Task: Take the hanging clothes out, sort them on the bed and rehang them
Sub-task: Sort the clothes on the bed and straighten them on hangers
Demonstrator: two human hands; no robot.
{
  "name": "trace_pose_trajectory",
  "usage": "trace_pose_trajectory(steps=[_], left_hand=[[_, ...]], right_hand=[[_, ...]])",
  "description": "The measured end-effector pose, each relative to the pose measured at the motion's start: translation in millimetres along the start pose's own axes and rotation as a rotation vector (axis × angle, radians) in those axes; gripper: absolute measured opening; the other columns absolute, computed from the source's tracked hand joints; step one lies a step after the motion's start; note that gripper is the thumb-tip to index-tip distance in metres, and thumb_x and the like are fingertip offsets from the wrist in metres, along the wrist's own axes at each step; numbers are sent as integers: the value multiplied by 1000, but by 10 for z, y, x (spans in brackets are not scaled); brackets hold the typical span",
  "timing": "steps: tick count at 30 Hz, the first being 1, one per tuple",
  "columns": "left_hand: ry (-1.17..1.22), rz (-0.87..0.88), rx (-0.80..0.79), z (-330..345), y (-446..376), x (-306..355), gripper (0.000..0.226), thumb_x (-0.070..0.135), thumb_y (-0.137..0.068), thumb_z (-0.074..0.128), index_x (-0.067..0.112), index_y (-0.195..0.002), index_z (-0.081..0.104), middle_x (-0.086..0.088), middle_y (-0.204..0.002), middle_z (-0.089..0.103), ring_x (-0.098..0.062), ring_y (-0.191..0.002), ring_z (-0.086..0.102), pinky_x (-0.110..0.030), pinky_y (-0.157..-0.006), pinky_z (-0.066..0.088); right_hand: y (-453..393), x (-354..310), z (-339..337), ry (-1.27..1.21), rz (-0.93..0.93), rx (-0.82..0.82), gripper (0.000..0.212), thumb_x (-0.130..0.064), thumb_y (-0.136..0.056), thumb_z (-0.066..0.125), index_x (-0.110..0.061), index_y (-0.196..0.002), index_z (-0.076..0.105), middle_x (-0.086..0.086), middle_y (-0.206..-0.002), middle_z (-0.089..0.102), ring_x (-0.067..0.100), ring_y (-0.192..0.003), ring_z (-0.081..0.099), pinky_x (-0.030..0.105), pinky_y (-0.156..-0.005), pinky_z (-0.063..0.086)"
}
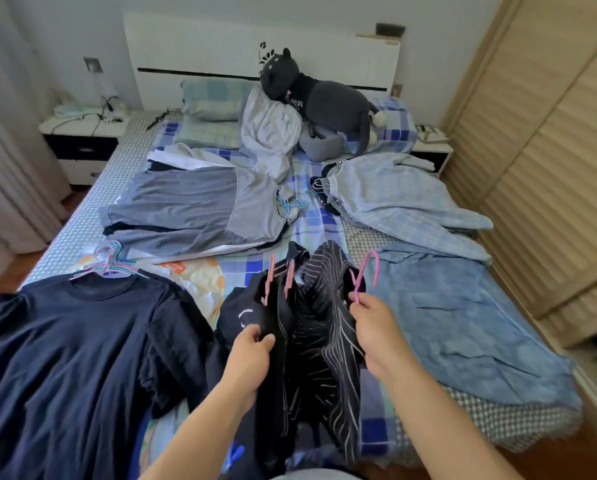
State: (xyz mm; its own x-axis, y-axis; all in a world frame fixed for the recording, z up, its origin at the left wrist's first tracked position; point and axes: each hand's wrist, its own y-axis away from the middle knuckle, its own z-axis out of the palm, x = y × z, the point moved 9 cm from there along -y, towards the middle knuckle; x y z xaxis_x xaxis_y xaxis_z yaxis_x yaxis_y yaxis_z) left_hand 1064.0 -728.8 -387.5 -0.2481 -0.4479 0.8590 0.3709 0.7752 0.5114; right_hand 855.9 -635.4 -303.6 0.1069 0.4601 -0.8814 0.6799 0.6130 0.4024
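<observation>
Pink hanger (363, 278) sits pinched in your right hand (376, 327), hook pointing away, while your left hand (252, 355) grips the dark clothes (311, 327) hanging just left of it over the bed (311, 216).

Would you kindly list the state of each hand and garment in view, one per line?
left hand: pinches the black garment.
right hand: holds the pink hanger by its neck.
striped garment: bunched, lifted between the hands.
navy T-shirt: flat on the bed, still on hangers.
grey shirt: laid flat, hanger at collar.
checked shirt: spread, crumpled.
blue garment: spread flat at the bed's edge.
</observation>
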Motion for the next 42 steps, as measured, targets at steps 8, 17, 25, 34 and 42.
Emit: trace_pose_trajectory(steps=[8, 17, 25, 34, 42], left_hand=[[-122, 166, -297, 654, 525, -66, 22, 22, -88, 61, 28, -108, 54, -7, -103, 69, -18, -92, 65, -45, -95, 52], [-627, 56, -51, 91, 471, -991, 27, 11, -82, 64, 36, -87, 56, 24, -77, 62, 3, -78, 60, -22, -72, 45], [-863, -142, 125, -210, 474, -1721, 9, 25, -78, 60, 27, -71, 54, 11, -68, 60, -13, -71, 59, -32, -65, 50], [-1048, -167, 394, 45, 733, -1696, 53, 71, -52, 66, 28, -70, 40, 9, -69, 44, -24, -67, 55, -37, -57, 41], [-1038, -185, 556, -218, 778, -1551, 30, 6, -69, 75, 24, -78, 52, 10, -78, 52, -21, -72, 55, -39, -63, 53]], right_hand=[[182, 584, 294, -208, 283, 72, 26, 3, -97, 42, -10, -101, 64, 9, -78, 63, 20, -67, 58, 32, -61, 48], [395, 1476, 494, -121, 642, -214, 22, -1, -93, 50, -7, -99, 71, 10, -88, 68, 21, -79, 62, 36, -75, 52], [-1520, 1226, -224, 579, 141, -66, 25, 2, -86, 53, -15, -84, 71, 12, -103, 72, 31, -102, 66, 36, -91, 53], [-1332, 2502, 678, 534, 709, -808, 9, -4, -93, 58, 0, -94, 66, 17, -87, 73, 28, -74, 70, 43, -74, 62], [-1632, 1850, 549, 17, 702, -503, 16, 0, -98, 52, -5, -83, 54, 5, -55, 41, 9, -35, 41, 30, -48, 56]])
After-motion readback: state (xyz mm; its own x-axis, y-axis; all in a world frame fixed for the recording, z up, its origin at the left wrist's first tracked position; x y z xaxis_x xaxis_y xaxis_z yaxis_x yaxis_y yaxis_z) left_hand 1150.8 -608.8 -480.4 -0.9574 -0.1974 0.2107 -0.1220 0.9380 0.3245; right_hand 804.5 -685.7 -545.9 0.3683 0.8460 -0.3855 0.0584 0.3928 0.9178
